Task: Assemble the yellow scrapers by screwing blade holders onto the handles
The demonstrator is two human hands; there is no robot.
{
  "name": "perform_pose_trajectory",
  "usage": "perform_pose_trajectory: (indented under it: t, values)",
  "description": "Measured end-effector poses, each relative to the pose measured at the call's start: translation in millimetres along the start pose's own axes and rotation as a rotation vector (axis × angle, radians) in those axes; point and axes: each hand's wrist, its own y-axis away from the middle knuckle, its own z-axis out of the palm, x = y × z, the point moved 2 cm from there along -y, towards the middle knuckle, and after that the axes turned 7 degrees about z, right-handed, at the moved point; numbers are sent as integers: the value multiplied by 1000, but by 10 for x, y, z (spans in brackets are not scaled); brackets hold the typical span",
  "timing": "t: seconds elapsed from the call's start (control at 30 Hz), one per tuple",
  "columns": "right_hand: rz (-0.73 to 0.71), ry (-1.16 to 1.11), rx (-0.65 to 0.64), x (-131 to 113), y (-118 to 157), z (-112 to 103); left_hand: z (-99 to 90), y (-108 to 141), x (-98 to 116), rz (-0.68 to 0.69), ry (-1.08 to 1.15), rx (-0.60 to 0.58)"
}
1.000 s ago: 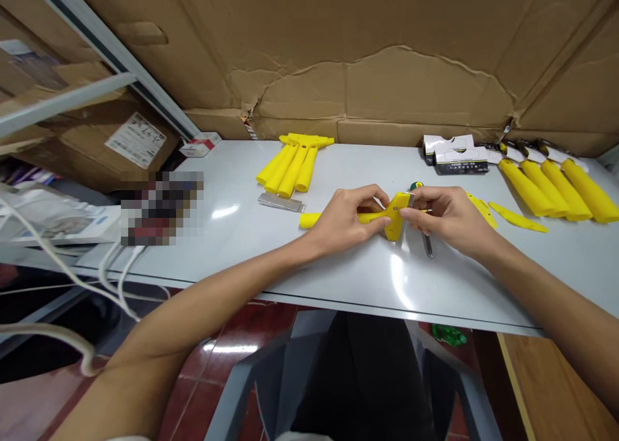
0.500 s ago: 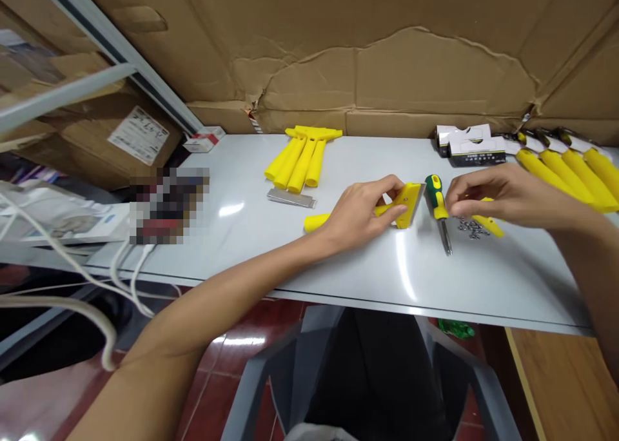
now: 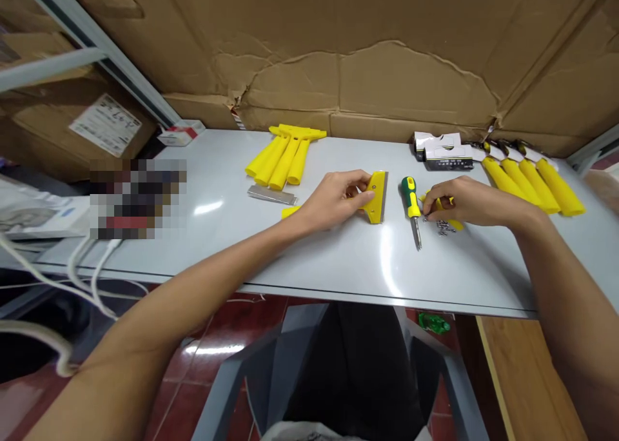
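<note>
My left hand [image 3: 333, 199] is closed around a yellow scraper [image 3: 376, 197] whose metal blade faces right; part of its handle is hidden under the hand. My right hand [image 3: 459, 201] has its thumb and fingers pinched low over the table, with a tiny shiny piece at the fingertips that looks like a screw [image 3: 425, 218]. Just beside it lies a pile of small screws [image 3: 445, 228], near a yellow piece [image 3: 454, 223] partly hidden by the hand. Between the two hands a green and yellow screwdriver [image 3: 411, 202] rests with its tip toward me.
Several yellow scraper handles [image 3: 280, 160] lie at the back left, with flat metal blades [image 3: 271, 195] in front. Small black and white boxes [image 3: 447, 156] and several yellow scrapers [image 3: 536, 183] lie at the back right. White cables [image 3: 87, 260] hang at the left edge.
The view has shifted, so things appear farther left. My right hand has lowered its fingertips to the table beside the screws. My left hand has tilted the scraper, showing its flat face more.
</note>
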Motion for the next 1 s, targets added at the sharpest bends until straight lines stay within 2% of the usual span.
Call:
perform_pose_trajectory:
  t: [0.3,0.83,1.0]
  values:
    - [-9,-38,23,112,-30,-39,-14,5,6,-11,56,-4]
    - [-3,33,-13,-24,8,33,5,2,-53,-31,232,29]
    - [-3,9,-18,-42,17,27,7,-1,-82,-114,256,42]
